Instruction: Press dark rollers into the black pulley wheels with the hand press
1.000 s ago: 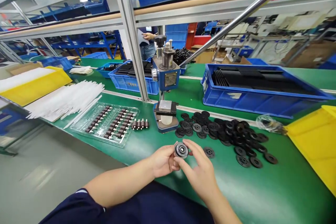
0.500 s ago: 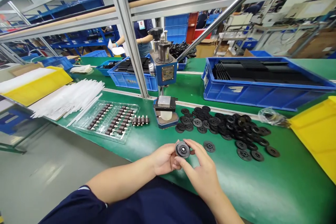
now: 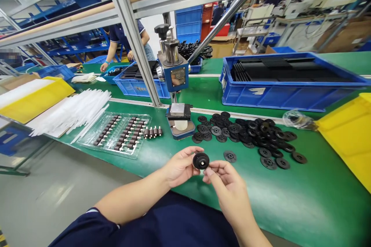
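Between the thumb and fingers of my left hand is a round black stepped disc with a small white centre, tilted to face me. My right hand is closed in a pinch at the disc's lower right edge; what sits between its fingertips, if anything, is too small to make out. Just beyond my right hand a single flat black disc lies on the green table. Farther back spreads a pile of similar black discs. A blue hand press stands ahead of my hands, a metal block on its base.
To the left, a clear plastic tray carries rows of dark rollers, several more rollers beside it. White strips lie farther left. A blue crate and a yellow bin stand right. The press lever slants overhead. Another person works behind.
My right hand has slid from the disc's upper right side down to its lower right edge. The disc has tilted in my left hand. The person behind has moved left, reaching toward a blue bin.
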{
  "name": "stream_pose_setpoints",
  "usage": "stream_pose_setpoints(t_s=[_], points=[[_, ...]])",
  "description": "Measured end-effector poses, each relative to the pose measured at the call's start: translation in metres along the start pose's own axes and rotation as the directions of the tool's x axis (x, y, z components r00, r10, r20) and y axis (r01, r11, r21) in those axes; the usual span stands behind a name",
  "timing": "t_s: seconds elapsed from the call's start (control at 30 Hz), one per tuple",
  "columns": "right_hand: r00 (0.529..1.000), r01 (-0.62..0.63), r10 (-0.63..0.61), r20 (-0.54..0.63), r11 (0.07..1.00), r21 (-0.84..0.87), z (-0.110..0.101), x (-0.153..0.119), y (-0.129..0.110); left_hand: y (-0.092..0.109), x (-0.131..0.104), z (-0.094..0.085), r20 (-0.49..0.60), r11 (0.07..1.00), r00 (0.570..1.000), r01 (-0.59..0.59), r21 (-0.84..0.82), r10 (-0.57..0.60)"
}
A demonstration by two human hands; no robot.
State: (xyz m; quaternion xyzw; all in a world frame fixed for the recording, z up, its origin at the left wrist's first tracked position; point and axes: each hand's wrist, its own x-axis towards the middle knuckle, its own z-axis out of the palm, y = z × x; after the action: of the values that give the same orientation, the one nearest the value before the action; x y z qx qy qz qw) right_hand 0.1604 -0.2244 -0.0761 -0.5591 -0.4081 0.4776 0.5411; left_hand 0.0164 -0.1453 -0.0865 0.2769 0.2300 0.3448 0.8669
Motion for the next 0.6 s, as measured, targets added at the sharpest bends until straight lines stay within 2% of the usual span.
stream_pose_setpoints(t_s=[0.2,0.37,0.53,0.6], points=[[1.0,-0.016,0.016,-0.027,1.0,0.005,0.003,0.007,0.009,-0.001,-0.001,0.0,-0.028,0.994,0.998,-0.051,0.101,0.054],[0.999,-0.026,0.025,0.023,0.999,0.026,0.003,0.008,0.011,-0.002,-0.001,-0.003,-0.047,0.986,0.997,-0.055,0.156,0.063],[0.996,-0.034,0.032,0.089,0.999,0.029,-0.006,0.011,0.019,-0.006,0.004,-0.01,-0.03,0.99,0.998,-0.054,0.13,0.058],[0.997,-0.026,0.026,0.076,1.0,-0.003,-0.008,0.011,0.023,-0.008,0.005,-0.012,-0.037,0.994,0.998,-0.039,0.099,0.043]])
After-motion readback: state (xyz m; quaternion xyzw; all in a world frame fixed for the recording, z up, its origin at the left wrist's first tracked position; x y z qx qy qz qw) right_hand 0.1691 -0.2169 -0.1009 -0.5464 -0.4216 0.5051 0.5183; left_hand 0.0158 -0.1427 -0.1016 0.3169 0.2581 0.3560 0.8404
